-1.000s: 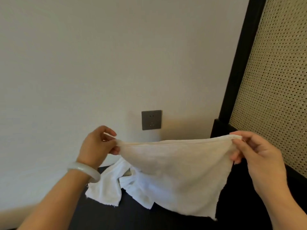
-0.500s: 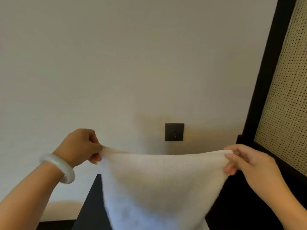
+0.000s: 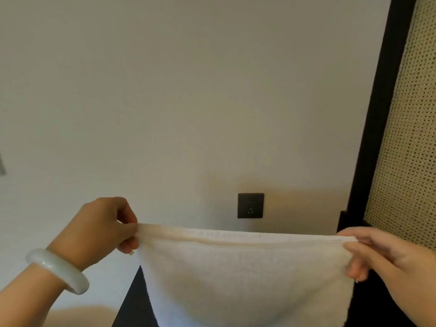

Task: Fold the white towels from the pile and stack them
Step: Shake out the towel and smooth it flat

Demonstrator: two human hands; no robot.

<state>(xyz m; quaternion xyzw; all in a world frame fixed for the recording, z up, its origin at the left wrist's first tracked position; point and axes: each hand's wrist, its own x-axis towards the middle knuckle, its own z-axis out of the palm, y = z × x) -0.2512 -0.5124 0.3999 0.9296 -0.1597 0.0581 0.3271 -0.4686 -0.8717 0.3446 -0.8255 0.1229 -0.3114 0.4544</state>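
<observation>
Behind left hand point(image 3: 99, 230): thick, smooth, pale-white bangle point(image 3: 56, 271), possibly jade, faintly translucent. Forearms point(image 3: 28, 303) bare.

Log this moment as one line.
white towel: held up, top edge taut | left hand: pinches left corner | right hand: pinches right corner

Nubby matt cloth towel point(image 3: 240, 274); glossy smooth bangle point(image 3: 57, 270); woven cane panel point(image 3: 408, 149).

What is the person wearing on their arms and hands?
A chunky, smooth, milky-white bangle circles the wrist below the left hand. Both forearms are bare, with no sleeves showing. The right hand shows no ring, watch or bracelet.
</observation>
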